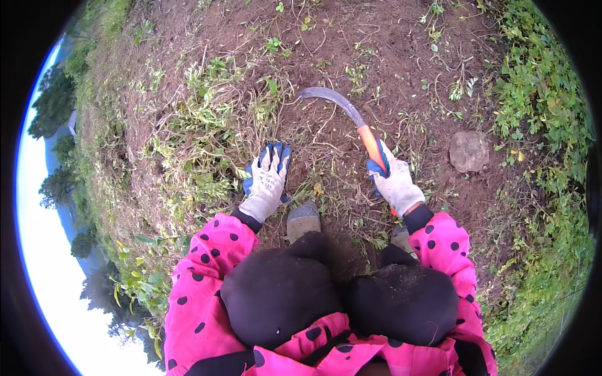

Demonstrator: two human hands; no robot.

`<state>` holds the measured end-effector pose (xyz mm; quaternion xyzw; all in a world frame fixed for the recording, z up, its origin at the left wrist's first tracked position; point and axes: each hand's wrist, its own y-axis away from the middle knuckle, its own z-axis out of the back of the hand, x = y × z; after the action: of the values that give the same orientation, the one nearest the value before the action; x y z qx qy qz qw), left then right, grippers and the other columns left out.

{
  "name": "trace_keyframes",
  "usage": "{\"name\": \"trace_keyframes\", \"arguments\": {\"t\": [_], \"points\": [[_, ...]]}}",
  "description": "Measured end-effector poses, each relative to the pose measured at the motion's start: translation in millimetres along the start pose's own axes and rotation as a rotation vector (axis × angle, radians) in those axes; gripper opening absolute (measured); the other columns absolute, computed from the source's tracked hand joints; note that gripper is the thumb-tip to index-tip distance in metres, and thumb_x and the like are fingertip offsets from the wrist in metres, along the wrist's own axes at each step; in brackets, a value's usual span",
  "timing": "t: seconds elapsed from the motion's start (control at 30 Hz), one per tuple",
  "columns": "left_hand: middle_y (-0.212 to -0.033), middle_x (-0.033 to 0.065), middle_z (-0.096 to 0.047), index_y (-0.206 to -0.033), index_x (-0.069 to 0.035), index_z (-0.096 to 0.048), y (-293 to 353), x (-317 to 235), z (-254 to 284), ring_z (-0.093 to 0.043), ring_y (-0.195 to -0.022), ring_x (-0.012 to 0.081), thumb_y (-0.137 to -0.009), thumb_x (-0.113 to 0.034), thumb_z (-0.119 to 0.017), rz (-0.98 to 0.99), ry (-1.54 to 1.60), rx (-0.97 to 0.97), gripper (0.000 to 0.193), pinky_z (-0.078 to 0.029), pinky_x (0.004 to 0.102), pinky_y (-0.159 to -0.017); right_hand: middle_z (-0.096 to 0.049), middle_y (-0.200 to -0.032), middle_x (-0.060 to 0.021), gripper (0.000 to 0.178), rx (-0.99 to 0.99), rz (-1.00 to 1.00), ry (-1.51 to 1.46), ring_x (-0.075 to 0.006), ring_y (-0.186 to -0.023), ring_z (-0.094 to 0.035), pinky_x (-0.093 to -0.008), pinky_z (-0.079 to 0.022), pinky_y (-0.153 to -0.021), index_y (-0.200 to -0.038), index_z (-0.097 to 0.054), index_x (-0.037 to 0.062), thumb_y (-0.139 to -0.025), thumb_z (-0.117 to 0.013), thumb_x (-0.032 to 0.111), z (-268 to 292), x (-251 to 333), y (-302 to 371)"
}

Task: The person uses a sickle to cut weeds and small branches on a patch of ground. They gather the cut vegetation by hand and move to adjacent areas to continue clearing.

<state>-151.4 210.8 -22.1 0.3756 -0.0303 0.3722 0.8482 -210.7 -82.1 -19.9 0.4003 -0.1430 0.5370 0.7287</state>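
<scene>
A sickle with a curved grey blade (337, 100) and an orange handle (371, 145) is gripped in my right hand (396, 182), which wears a white glove with blue palm and fingers. The blade reaches forward and bends left, its tip close to a heap of cut weeds (216, 125). My left hand (268, 178), in a matching glove, is open with its fingers pointing forward at the right edge of that heap. It holds nothing that I can see. Pink sleeves with black dots (216, 241) cover both my arms.
Reddish-brown soil (401, 53) with scattered stems lies ahead. A round, flat stone or stump (469, 151) sits right of my right hand. Dense green vines (545, 94) run along the right side. My boot (303, 220) stands between my hands. A leafy plant (141, 272) grows at the left.
</scene>
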Motion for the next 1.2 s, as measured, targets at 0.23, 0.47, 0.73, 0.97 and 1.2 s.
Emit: {"name": "trace_keyframes", "arguments": {"t": [0.23, 0.47, 0.73, 0.97, 1.2], "points": [[-0.143, 0.0151, -0.026, -0.141, -0.005, -0.019, -42.0, 7.0, 16.9, -0.028, -0.13, 0.0293, -0.072, -0.02, -0.061, -0.105, 0.064, -0.07, 0.083, -0.03, 0.0421, -0.096, -0.059, -0.098, -0.0247, 0.061, 0.172, -0.019, -0.145, -0.0414, -0.086, -0.058, -0.0448, -0.047, -0.074, -0.137, -0.029, 0.0092, -0.083, -0.056, 0.018, -7.2, -54.9, 104.8], [-0.106, 0.011, -0.057, -0.115, -0.005, -0.052, -60.8, 8.6, 27.9, -0.052, -0.105, 0.0256, -0.071, -0.015, -0.058, -0.192, 0.234, -0.126, 0.045, -0.04, 0.0373, -0.085, -0.061, -0.077, -0.0162, 0.056, 0.005, 0.007, -0.151, -0.0184, -0.059, -0.056, -0.0364, -0.047, -0.058, -0.132, -0.04, 0.0073, -0.081, -0.06, 0.016, -13.2, -26.9, 67.5], [-0.101, 0.009, -0.06, -0.107, -0.01, -0.056, -5.0, 39.2, 18.4, -0.052, -0.107, 0.0259, -0.073, -0.017, -0.055, -0.182, 0.132, -0.14, 0.034, -0.037, 0.0395, -0.086, -0.06, -0.08, -0.0074, 0.055, 0.162, 0.05, -0.305, -0.013, -0.071, -0.058, -0.0294, -0.047, -0.064, -0.132, -0.04, 0.0079, -0.082, -0.06, 0.017, 24.9, -36.9, 118.9], [-0.098, 0.0086, -0.063, -0.107, -0.011, -0.057, 81.6, 256.5, -69.6, -0.057, -0.099, 0.0238, -0.073, -0.018, -0.057, 0.647, -0.057, 0.014, 0.034, -0.042, 0.0353, -0.084, -0.057, -0.073, 0.0004, 0.056, -0.086, -0.287, -0.696, -0.0047, -0.055, -0.05, -0.0213, -0.044, -0.047, -0.134, -0.04, 0.0094, -0.082, -0.056, -0.001, 60.4, -17.8, 71.8], [-0.121, 0.0124, -0.052, -0.131, -0.009, -0.038, 151.9, 301.5, -39.7, -0.048, -0.113, 0.0262, -0.066, -0.025, -0.073, 0.943, 0.024, 0.182, 0.075, -0.042, 0.0395, -0.089, -0.055, -0.069, -0.0013, 0.056, 0.02, -0.219, -0.613, -0.0071, -0.048, -0.048, -0.0252, -0.043, -0.042, -0.136, -0.037, 0.0122, -0.084, -0.058, 0.009, 55.0, 26.7, -14.6]]}}
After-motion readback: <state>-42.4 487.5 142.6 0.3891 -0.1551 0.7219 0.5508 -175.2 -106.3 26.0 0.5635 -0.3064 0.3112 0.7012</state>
